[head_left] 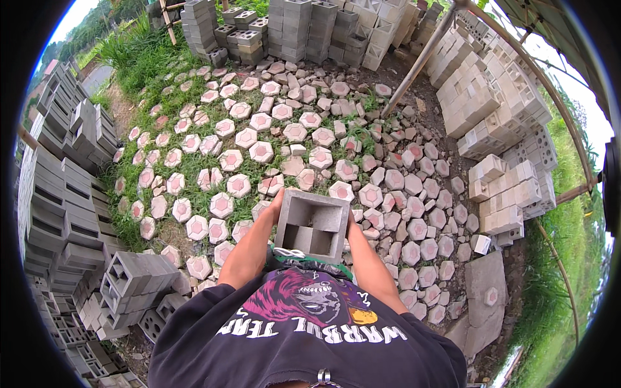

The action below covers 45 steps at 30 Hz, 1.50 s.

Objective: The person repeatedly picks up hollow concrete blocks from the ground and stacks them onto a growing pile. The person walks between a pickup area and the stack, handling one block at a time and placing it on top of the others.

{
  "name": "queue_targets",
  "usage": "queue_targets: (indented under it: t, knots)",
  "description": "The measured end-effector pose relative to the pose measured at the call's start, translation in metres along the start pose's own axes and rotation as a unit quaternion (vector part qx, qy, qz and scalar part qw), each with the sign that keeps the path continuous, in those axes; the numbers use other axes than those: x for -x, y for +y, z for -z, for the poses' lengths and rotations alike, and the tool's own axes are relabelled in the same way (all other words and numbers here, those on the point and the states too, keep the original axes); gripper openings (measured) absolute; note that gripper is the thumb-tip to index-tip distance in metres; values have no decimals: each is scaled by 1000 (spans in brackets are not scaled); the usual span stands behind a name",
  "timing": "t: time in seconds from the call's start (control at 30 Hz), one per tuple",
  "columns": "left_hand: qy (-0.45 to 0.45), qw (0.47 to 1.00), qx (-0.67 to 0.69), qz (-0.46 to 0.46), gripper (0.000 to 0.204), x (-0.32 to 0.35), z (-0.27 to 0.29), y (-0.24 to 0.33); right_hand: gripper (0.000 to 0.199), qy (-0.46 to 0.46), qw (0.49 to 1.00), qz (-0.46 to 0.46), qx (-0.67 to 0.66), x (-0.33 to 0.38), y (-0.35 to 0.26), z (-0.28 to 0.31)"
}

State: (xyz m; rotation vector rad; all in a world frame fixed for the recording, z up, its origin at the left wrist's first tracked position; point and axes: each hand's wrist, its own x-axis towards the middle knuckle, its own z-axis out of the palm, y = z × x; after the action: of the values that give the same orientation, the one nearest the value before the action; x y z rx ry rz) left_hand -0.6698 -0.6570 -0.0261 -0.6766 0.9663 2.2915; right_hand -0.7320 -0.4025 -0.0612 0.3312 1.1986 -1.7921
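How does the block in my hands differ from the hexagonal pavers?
The block is gray and hollow; the pavers are pale, many with pinkish centers. Your left hand and right hand hold the block; the pavers lie on the ground. Both look like masonry.

Grass (pixel 139 52) crowds the far left corner of the hexagonal paving (pixel 261 151); over there a bare pole (pixel 420 61) stands toward its far right, a flat slab (pixel 482 277) by its near right.

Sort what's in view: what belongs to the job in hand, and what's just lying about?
Job in hand:
hollow grey block, between left hand and right hand
stacked grey blocks, possibly

Seemingly just lying about:
hexagonal pavers
flat slab
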Motion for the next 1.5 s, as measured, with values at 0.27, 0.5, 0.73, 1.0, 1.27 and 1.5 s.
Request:
queue_targets:
  t: [0.27, 0.5, 0.73, 1.0, 1.27, 1.5]
  knots:
    - [51, 996, 44, -64, 77, 8, 56, 44, 56, -17, 1000, -10, 22, -78, -35, -55]
    - [111, 980, 99, -131, 71, 19, 82, 83, 50, -19, 996, -67, 61, -136, -69, -110]
    - [186, 968, 87, -147, 72, -14, 133, 139, 51, -55, 987, -109, 102, -229, -117, -147]
    - [218, 943, 171, -184, 63, -85, 188, 241, 51, -58, 983, -101, 141, -305, -226, -223]
    - [214, 961, 116, -133, 61, -118, 142, 366, 54, -47, 988, -110, 94, -400, -285, -201]
    - [210, 970, 73, -99, 70, -142, 133, 426, 63, -62, 988, -138, 30, -440, -311, -192]
